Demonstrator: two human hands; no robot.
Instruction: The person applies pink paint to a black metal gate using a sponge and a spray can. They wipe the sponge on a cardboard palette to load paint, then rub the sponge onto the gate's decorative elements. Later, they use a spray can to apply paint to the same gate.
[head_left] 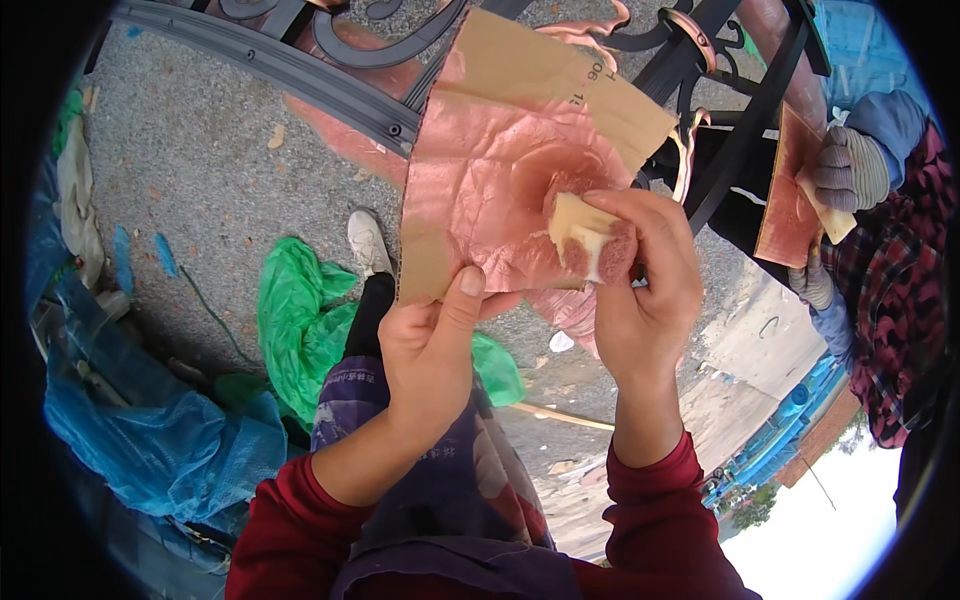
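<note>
My left hand pinches the near edge of a flat cardboard piece, thumb on top and fingers underneath. Copper-pink paint coats most of the card, with bare brown at its far end and near left corner. A darker wet patch of paint lies right of its middle. Between the thumb and fingers of my right hand is a torn yellowish sponge, stained pink on its end. The sponge is over the wet patch, at the card's right side; whether it touches the paint is hard to tell.
Black scrolled metalwork with copper-coloured parts spans the far side. At the right, a co-worker's gloved hand holds another painted card. Green plastic lies on the ground by my shoe. Blue sheeting is heaped at the left.
</note>
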